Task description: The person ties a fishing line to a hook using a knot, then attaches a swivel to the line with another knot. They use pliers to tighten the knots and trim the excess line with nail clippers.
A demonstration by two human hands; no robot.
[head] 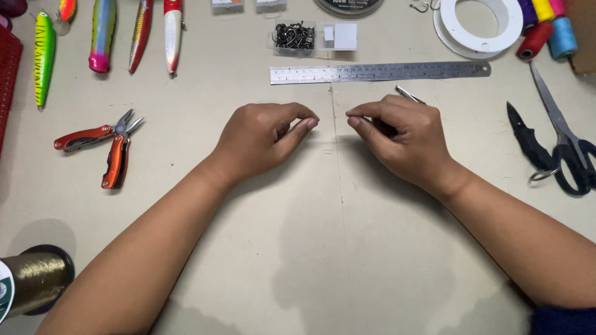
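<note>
My left hand [264, 136] rests on the beige table, thumb and forefinger pinched together near the middle. My right hand [403, 136] sits a short way to its right, fingers pinched too, with a thin metal tool [410, 95] sticking out behind the knuckles. Whether a fine line runs between the two pinches is too faint to tell. A steel ruler [379, 72] lies just beyond both hands.
Orange-handled pliers [105, 146] lie at left, black scissors [568, 146] at right. Several colourful fishing lures [102, 31] line the top left. A clear box of hooks [295, 37], a white spool [478, 22], thread bobbins [549, 28] and a gold line spool [34, 279] stand around.
</note>
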